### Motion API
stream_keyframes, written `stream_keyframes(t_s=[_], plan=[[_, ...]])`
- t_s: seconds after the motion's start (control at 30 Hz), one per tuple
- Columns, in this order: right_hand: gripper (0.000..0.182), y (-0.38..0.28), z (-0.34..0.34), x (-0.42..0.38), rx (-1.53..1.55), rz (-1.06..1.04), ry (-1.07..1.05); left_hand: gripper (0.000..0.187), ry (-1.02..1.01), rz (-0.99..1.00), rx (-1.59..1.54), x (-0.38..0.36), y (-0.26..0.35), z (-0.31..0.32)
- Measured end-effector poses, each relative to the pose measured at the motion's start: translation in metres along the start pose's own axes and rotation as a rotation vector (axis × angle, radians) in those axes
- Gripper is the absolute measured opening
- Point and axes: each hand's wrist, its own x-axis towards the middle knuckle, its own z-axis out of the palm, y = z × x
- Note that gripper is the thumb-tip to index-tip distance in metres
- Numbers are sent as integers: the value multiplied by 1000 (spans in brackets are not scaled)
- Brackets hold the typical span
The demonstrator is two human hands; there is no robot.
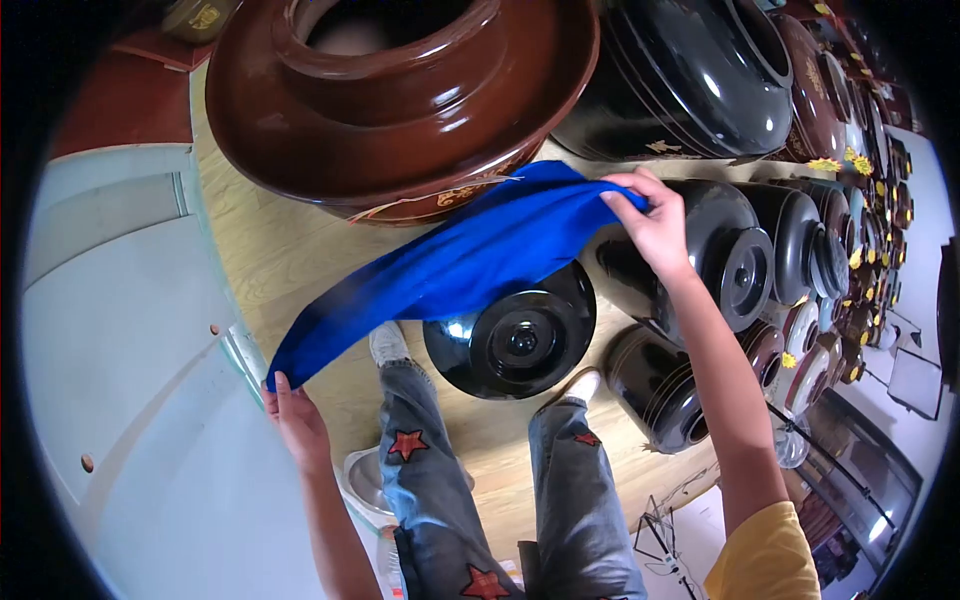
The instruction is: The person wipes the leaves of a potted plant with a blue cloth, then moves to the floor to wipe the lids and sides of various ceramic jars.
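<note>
A blue cloth (460, 245) is stretched at a slant between my two hands. My left hand (297, 425) pinches its lower left end, near the pale panel. The upper right corner is gripped by my right hand (655, 220), thumb on top. Below the cloth, a shiny black round jar with a lid (525, 340) stands on the floor by my feet, its upper edge partly covered by the cloth. Beyond the cloth is a big brown glazed jar (400, 130) with a wide flared rim, its lower side partly hidden.
Black jars (690, 80) and many other lidded jars stand in rows on the right. A pale grey-white panel (150, 340) rises along the left. By my left leg is a whitish basin (368, 480). A light stand (665, 540) is at the lower right.
</note>
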Motion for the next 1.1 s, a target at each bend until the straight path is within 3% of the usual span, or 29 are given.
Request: stream_keyframes(t_s=[0.07, 0.2, 0.27, 0.37, 0.4, 0.47, 0.53, 0.6, 0.67, 0.73, 0.77, 0.8, 0.87, 0.9, 0.93, 1.0, 1.07, 1.1], plan=[[15, -25, -6, -2, -29, -79, 92, 12, -32, 26, -38, 0, 10, 8], [19, -56, -23, -24, 4, -28, 126, 10, -61, 36, -44, -2, 13, 7], [18, -50, -36, -33, -32, -34, -48, 10, -55, -3, -64, -7, 2, -2], [19, -25, -30, -50, -105, 87, -343, 28, -144, -130, 494, -21, -33, -1], [20, -15, -21, -57, -129, 100, -425, 37, -265, -168, 501, -29, -45, 9], [12, 25, -5, -74, -54, 221, -481, 56, -487, -220, 643, -41, -71, 26], [18, 60, 5, -81, 226, 676, -485, 57, -514, -359, 503, -45, -100, 44], [24, 64, 23, -83, 142, 694, -369, 55, -358, -477, 550, -41, -112, 77], [30, 70, 38, -85, 61, 713, -250, 52, -411, -554, 565, -29, -109, 97], [41, 67, 48, -86, -371, 268, -307, 46, -330, -649, 857, -20, -104, 115], [43, 66, 47, -86, -559, 271, -369, 35, -263, -570, 1018, -17, -101, 122], [43, 65, 47, -84, -542, 285, -345, 35, -278, -555, 1044, -11, -108, 117], [49, 69, 46, -82, -543, 77, -422, 23, -414, 421, 1289, -4, -129, 94], [51, 94, 52, -81, -135, 52, -466, 15, -394, 403, 1172, -7, -125, 96], [48, 87, 57, -86, -241, 124, -454, 15, -405, 413, 1181, -8, -128, 99], [48, 93, 57, -84, -307, 70, -458, 14, -395, 206, 762, -9, -145, 99], [50, 90, 57, -78, -354, 168, -507, 25, -416, 259, 772, 8, -166, 105], [54, 91, 57, -72, -326, 228, -503, 32, -340, 150, 664, 16, -167, 114]])
